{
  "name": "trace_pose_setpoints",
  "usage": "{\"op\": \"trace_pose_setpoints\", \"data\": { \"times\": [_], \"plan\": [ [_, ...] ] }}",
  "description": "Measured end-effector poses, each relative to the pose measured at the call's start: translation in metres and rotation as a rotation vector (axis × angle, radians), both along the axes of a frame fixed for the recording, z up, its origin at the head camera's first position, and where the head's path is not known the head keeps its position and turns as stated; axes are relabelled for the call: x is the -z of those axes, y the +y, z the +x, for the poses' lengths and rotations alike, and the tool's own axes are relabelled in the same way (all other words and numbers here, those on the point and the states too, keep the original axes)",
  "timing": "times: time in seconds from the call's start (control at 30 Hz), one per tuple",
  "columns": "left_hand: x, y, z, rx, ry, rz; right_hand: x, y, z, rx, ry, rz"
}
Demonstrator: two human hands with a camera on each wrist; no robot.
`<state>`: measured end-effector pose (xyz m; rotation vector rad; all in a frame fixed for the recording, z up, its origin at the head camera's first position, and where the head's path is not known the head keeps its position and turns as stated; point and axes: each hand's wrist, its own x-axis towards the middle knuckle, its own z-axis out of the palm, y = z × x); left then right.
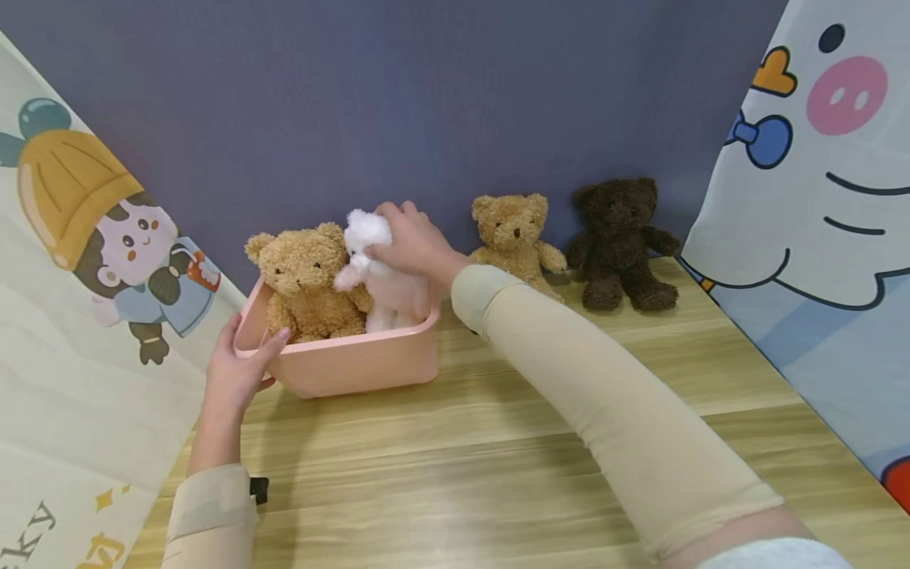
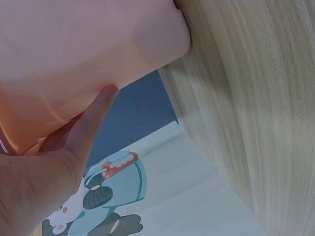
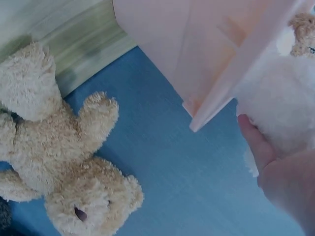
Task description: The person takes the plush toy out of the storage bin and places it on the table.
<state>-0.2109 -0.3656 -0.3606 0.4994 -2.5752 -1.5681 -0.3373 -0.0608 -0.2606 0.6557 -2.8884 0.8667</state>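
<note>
A pink bin stands on the wooden table near its back edge. My left hand grips its left corner, thumb over the rim. Inside, at the left, sits a tan teddy bear. Beside that bear, at the bin's right end, is a white and pale pink plush toy, its lower part within the bin. My right hand holds this toy from behind, around its head and upper back. In the right wrist view the thumb presses into the white fur; the other fingers are mostly hidden.
Right of the bin a second tan bear sits by the dark blue backdrop, partly behind my right forearm. A dark brown bear sits beside it. Printed cloths hang at the left and right. Bare wood lies in front.
</note>
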Motion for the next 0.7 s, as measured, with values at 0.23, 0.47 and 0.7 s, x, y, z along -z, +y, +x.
{"op": "trace_pose_setpoints", "data": {
  "times": [0.23, 0.47, 0.7],
  "plan": [
    [-0.001, 0.001, 0.002, 0.007, 0.004, -0.009, -0.016, 0.007, 0.002, 0.06, 0.026, 0.005],
    [-0.001, 0.0, 0.002, 0.01, 0.009, -0.005, -0.042, 0.015, 0.004, 0.12, 0.057, 0.0],
    [0.0, 0.0, 0.002, 0.007, 0.021, -0.009, -0.065, 0.037, 0.002, 0.141, 0.058, -0.069]
  ]
}}
